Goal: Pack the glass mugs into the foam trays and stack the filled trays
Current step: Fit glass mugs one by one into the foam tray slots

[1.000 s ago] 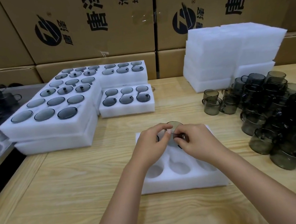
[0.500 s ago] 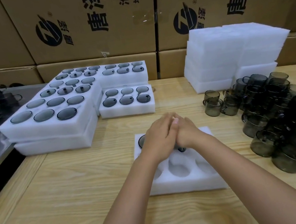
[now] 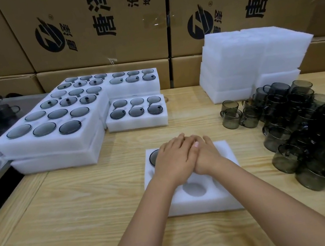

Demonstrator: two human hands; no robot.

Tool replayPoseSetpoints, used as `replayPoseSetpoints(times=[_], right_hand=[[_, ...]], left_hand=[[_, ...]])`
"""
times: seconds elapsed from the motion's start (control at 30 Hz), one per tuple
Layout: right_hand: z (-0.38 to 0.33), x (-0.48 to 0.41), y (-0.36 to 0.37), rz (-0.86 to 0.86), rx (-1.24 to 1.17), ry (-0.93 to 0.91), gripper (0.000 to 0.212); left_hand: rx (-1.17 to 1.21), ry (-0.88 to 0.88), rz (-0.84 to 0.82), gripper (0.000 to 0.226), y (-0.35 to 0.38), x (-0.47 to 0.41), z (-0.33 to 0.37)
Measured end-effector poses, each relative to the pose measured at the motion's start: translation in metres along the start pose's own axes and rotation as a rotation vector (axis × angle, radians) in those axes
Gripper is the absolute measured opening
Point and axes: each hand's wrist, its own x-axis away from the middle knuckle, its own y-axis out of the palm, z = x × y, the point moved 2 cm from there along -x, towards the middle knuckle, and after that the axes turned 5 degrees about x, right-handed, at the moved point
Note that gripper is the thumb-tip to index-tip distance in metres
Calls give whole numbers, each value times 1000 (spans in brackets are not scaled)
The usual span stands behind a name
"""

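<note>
The foam tray (image 3: 231, 197) lies on the surface (image 3: 86, 209) directly in front of the person. One mug (image 3: 154, 157) is seated in its back left pocket, with only part of the dark rim visible. One second ago both hands pinched a second mug at its rim above the back row. That mug is now hidden under the hands.

The left hand (image 3: 174, 161) lies partly over the right hand (image 3: 207, 156). Both are laid flat, fingers (image 3: 178, 141) straight, gripping nothing and bearing down on the back row. This posture was already adopted half a second ago and is unchanged.

Assessment: the pinch has been released and the second mug is being pushed home into its pocket. Full seating cannot be confirmed from this view. The front middle pocket (image 3: 194, 189) is empty, so the tray is not ready for stacking.

The loose mugs (image 3: 306, 121) stand in a dense group to the right. The filled trays (image 3: 51, 127) are stacked at the rear left, and the blank foam stack (image 3: 254, 61) is at the rear right.
</note>
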Motion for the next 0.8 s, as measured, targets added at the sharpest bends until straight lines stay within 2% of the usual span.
replayPoseSetpoints(times=[0.07,0.17,0.23,0.3,0.37,0.43,0.5,0.6,0.7,0.8], right_hand=[[-2,3,-3,107,-91,9,55],[2,16,-11,389,-318,87,39],[17,36,-15,578,-350,163,31],[40,66,-16,821,-338,291,22],[62,96,-12,978,-330,516,20],[77,116,-2,927,-339,734,27],[84,124,9,786,-333,848,34],[86,124,19,630,-324,888,38],[90,119,30,512,-303,890,37],[90,117,37,584,-323,846,28]], left_hand=[[-63,-61,38,54,-1,6,1],[-164,-137,157,66,-6,25,-8],[-111,-160,291,65,-16,39,-25],[143,-197,396,61,-28,50,-47],[600,-260,409,53,-32,57,-66],[989,-294,347,50,-23,61,-75],[1144,-283,307,50,-10,63,-80],[1202,-221,312,46,-1,62,-84],[1210,-231,338,47,-1,63,-85],[1244,-293,374,49,2,65,-86]])
